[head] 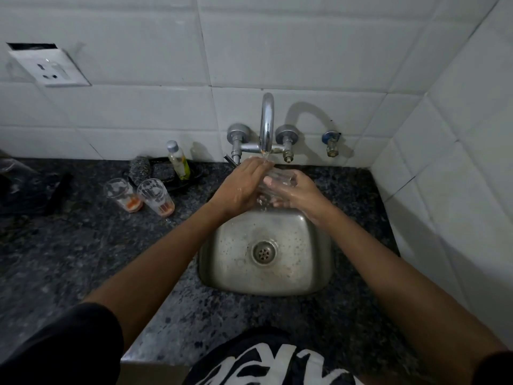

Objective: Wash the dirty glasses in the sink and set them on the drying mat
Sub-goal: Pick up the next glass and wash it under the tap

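Home kitchen: tiled wall [277, 51], steel sink [319, 273].

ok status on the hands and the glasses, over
Right hand grips a glass under the running tap; left hand rubs it. Two dirty glasses wait left of the sink. Nothing in the way.

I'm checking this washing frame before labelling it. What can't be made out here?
- Head view: the glass under the tap is mostly covered by the left hand and right hand; whether it is clean cannot be told.
- No drying mat can be made out; the dark counter at far left is too dim to read.
- The bottle label is too small.
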